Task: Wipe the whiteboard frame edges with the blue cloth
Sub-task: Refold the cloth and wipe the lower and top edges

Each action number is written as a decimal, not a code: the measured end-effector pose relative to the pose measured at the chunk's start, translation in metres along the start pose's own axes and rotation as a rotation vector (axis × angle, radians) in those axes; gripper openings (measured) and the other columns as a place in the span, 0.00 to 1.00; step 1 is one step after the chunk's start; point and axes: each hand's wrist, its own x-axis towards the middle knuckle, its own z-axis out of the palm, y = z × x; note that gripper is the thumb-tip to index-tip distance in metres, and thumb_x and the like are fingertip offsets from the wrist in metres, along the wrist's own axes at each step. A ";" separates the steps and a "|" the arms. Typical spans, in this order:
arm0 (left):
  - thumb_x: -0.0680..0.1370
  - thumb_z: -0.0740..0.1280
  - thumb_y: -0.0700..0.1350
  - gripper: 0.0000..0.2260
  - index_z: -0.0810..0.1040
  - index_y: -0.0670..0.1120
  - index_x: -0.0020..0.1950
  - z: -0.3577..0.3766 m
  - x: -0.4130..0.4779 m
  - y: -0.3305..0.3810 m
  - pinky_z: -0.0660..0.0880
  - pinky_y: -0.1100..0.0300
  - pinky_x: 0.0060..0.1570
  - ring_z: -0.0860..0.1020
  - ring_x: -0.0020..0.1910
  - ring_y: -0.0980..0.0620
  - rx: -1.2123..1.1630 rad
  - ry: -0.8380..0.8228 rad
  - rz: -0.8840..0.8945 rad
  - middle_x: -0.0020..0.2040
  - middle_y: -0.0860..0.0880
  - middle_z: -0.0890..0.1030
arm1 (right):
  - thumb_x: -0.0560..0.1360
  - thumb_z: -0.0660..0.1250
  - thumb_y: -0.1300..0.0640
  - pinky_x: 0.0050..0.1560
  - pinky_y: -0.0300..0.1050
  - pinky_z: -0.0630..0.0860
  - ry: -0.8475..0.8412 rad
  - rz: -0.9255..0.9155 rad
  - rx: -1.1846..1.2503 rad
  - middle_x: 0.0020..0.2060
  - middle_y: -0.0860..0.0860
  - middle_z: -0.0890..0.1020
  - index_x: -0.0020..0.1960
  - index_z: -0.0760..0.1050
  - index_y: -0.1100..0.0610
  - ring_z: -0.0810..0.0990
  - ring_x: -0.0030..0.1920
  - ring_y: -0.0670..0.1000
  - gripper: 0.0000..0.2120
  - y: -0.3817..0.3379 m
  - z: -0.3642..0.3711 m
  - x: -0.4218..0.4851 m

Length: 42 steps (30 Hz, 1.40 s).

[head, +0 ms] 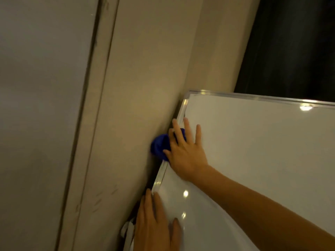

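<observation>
A whiteboard (253, 151) with a silver metal frame (183, 107) leans against a beige wall. My right hand (184, 151) presses a bunched blue cloth (159, 146) onto the board's left frame edge, fingers spread over the cloth and the frame. Most of the cloth bulges out to the left of the hand, against the wall. Lower down, my left hand (155, 225) lies flat on the same left edge of the board, fingers pointing up, holding nothing.
The beige wall (145, 69) runs along the board's left side. A pale door or panel (41, 105) with a dark seam fills the left. A dark window area (293, 48) sits above the board's top edge. Something white (126, 230) shows beside my left hand.
</observation>
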 end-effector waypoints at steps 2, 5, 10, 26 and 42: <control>0.75 0.51 0.67 0.43 0.31 0.45 0.76 0.000 0.005 0.007 0.48 0.51 0.76 0.42 0.79 0.45 -0.059 0.028 -0.030 0.78 0.45 0.31 | 0.82 0.49 0.42 0.71 0.70 0.32 0.027 0.058 0.056 0.79 0.58 0.38 0.78 0.56 0.57 0.31 0.75 0.65 0.30 0.003 -0.004 0.010; 0.74 0.38 0.69 0.46 0.54 0.34 0.76 -0.005 0.015 0.017 0.66 0.46 0.69 0.63 0.74 0.36 -0.020 0.123 0.100 0.77 0.34 0.56 | 0.77 0.61 0.46 0.73 0.69 0.36 -0.006 -0.315 0.112 0.80 0.57 0.47 0.68 0.75 0.55 0.40 0.78 0.65 0.22 -0.028 0.005 -0.023; 0.76 0.48 0.69 0.41 0.23 0.46 0.68 0.004 0.035 0.008 0.41 0.56 0.75 0.37 0.78 0.49 -0.014 0.125 0.117 0.73 0.48 0.26 | 0.81 0.54 0.47 0.72 0.69 0.33 0.060 0.033 0.029 0.79 0.56 0.39 0.76 0.63 0.55 0.33 0.76 0.66 0.26 0.044 -0.010 0.033; 0.74 0.53 0.62 0.38 0.68 0.31 0.70 -0.004 0.043 0.025 0.76 0.48 0.58 0.76 0.65 0.36 0.045 0.216 0.234 0.69 0.31 0.71 | 0.75 0.68 0.61 0.69 0.54 0.67 0.037 -0.557 0.426 0.75 0.60 0.64 0.78 0.59 0.47 0.68 0.71 0.63 0.35 0.049 -0.003 -0.006; 0.76 0.51 0.65 0.42 0.40 0.37 0.76 -0.019 0.089 0.056 0.60 0.54 0.73 0.54 0.78 0.42 0.056 0.320 0.232 0.78 0.38 0.42 | 0.81 0.44 0.39 0.76 0.63 0.41 0.075 -0.179 0.162 0.79 0.56 0.53 0.77 0.62 0.49 0.41 0.78 0.63 0.28 0.092 -0.015 0.078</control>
